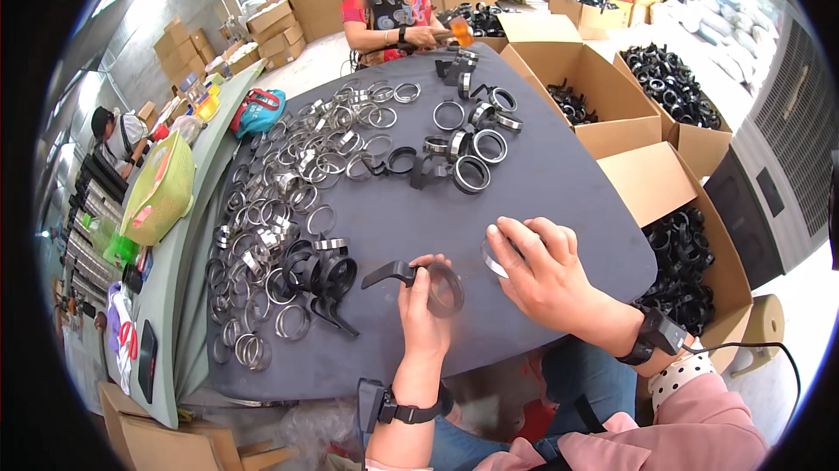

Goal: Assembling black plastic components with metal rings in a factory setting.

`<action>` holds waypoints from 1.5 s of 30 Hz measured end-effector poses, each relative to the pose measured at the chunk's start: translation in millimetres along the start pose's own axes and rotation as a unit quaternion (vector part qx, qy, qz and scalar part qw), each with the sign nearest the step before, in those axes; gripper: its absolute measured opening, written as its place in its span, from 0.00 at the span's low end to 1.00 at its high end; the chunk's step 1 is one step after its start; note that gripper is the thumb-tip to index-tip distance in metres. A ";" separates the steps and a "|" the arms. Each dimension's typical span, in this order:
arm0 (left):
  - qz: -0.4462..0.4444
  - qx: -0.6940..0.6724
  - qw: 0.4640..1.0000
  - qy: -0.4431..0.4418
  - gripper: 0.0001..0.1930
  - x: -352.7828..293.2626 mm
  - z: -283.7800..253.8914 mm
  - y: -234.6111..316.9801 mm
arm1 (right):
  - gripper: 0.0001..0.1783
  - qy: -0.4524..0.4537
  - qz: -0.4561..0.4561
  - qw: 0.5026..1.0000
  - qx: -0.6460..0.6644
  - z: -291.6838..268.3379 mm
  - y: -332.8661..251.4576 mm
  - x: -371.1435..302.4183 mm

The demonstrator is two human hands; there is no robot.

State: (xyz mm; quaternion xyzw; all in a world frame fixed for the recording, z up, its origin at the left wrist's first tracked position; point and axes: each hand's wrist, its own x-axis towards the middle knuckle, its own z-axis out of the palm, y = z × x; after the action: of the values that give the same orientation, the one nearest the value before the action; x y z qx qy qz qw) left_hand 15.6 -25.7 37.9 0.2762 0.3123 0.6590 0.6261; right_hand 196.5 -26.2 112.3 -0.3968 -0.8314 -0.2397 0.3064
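My left hand [425, 321] is closed around a black plastic ring with a curved handle [391, 273], its round opening turned to the right. In my right hand [549, 277], just to the right, a silver metal ring [493, 259] is pinched between thumb and fingers; the hand covers much of it. The two rings are apart, both above the dark grey table [559, 183]. Loose metal rings [301, 196] lie heaped over the left side of the table. Several black handled rings [328, 274] are piled left of my left hand.
Black rings with shiny metal bands [472, 172] stand at the far middle. Across the table a person [393, 12] holds an orange-headed hammer [461, 31]. Cardboard boxes [603, 91] of black parts line the right side. At left, a yellow-green basket [159, 191] stands on a green-covered table.
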 end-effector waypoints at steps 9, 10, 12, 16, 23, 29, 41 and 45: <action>0.037 -0.073 0.997 -0.004 0.26 -1.3 3.6 -8.6 | 0.43 -0.108 0.121 0.873 0.459 48.7 -40.8 -22.8; 0.029 -0.062 0.998 0.013 0.27 -1.7 3.3 -8.9 | 0.43 -0.102 0.122 0.863 0.480 54.6 -45.2 -24.1; 0.049 -0.021 0.999 0.008 0.28 -2.8 2.4 -9.8 | 0.43 -0.084 0.123 0.860 0.489 61.6 -52.1 -23.9; 0.114 0.070 0.991 -0.015 0.27 -2.5 -4.3 -15.2 | 0.40 -0.024 0.109 0.869 0.482 72.1 -60.3 -17.3; 0.135 0.164 0.977 -0.035 0.22 -1.2 -4.5 -22.4 | 0.38 0.005 0.133 0.881 0.454 82.4 -63.9 -22.8; 0.104 0.162 0.981 0.011 0.20 -14.4 -1.6 -19.2 | 0.35 0.035 0.147 0.870 0.470 88.1 -72.8 -29.9; 0.167 0.172 0.971 -0.001 0.22 -3.7 -4.0 -24.9 | 0.34 0.004 0.177 0.871 0.457 96.3 -73.1 -26.2; 0.171 0.176 0.969 -0.020 0.24 -3.1 -9.7 -28.3 | 0.36 0.002 0.149 0.888 0.435 94.2 -72.6 -27.7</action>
State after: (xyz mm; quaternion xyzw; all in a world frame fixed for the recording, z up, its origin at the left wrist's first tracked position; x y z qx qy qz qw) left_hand 26.9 -28.9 10.1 0.4447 0.3589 0.6850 0.4519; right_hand 121.7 -21.3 15.9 -0.3421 -0.7828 0.1940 0.4822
